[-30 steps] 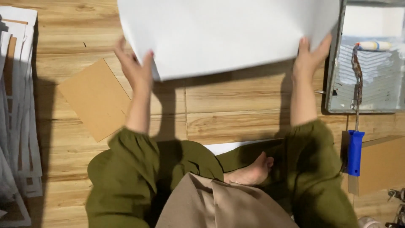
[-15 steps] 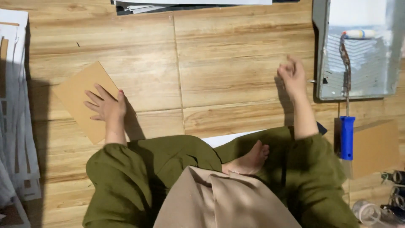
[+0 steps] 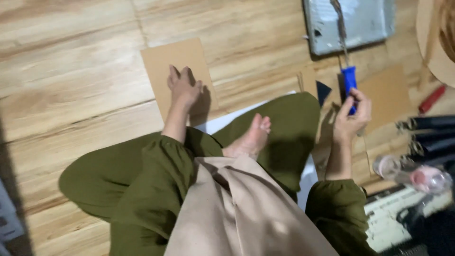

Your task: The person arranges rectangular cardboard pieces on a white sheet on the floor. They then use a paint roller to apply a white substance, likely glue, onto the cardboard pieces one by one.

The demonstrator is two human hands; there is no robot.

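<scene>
I sit cross-legged on a wooden floor in green clothes. My left hand point(image 3: 184, 89) rests flat, fingers spread, on a brown cardboard sheet point(image 3: 163, 66) lying on the floor in front of my knee. My right hand point(image 3: 353, 115) is closed around the blue handle point(image 3: 349, 78) of a paint roller whose metal shaft runs up into a grey paint tray point(image 3: 367, 23) at the top right. My bare foot point(image 3: 250, 139) shows between my legs, over a white sheet point(image 3: 222, 122).
Another cardboard piece point(image 3: 386, 95) lies under the roller handle at the right. A clear plastic bottle point(image 3: 410, 174), dark tubes point(image 3: 429, 124) and a red tool point(image 3: 431, 99) crowd the right edge. A pale framed object point(image 3: 8, 223) sits at the left edge.
The large white sheet I held up is gone from my hands. My left hand came down onto the cardboard; my right hand moved from the floor to grip the blue roller handle. The view swung right.
</scene>
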